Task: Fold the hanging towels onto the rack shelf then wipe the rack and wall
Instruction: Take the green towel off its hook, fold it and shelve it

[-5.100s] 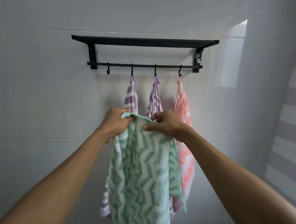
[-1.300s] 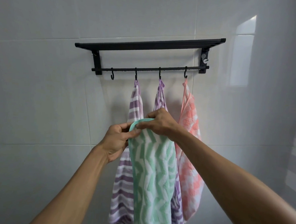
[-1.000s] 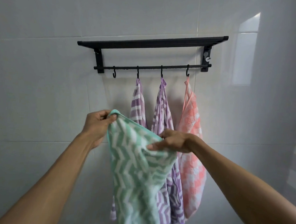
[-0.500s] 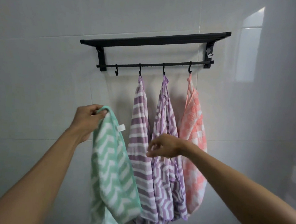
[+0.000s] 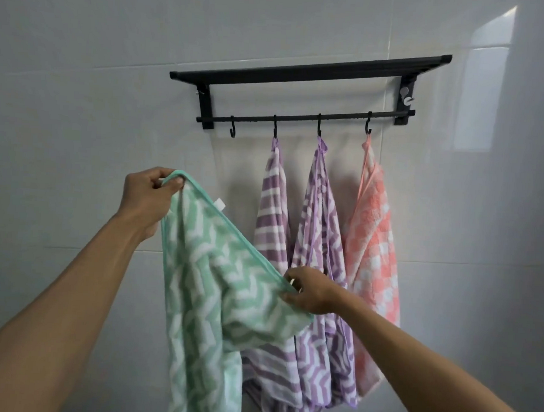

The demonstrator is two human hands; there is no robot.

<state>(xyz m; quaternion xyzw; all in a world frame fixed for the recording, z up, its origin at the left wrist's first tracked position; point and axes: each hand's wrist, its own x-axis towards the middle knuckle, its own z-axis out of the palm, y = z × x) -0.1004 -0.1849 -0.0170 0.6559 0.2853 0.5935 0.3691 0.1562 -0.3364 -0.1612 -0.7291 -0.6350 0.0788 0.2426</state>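
A green and white zigzag towel hangs between my hands, off the rack. My left hand pinches its upper corner, held high on the left. My right hand grips the towel's edge lower down, in front of the hanging towels. On the wall is a black rack with a flat shelf on top and a bar with hooks below. A purple striped towel, a purple zigzag towel and a pink checked towel hang from three hooks.
The leftmost hook on the bar is bare. The wall behind is glossy pale tile, with a bright window reflection right of the rack. A silver knob sticks out at the rack's right bracket.
My right hand had let go of the green towel and now grips its edge lower down. My left hand has carried the top corner left, spreading the towel out.
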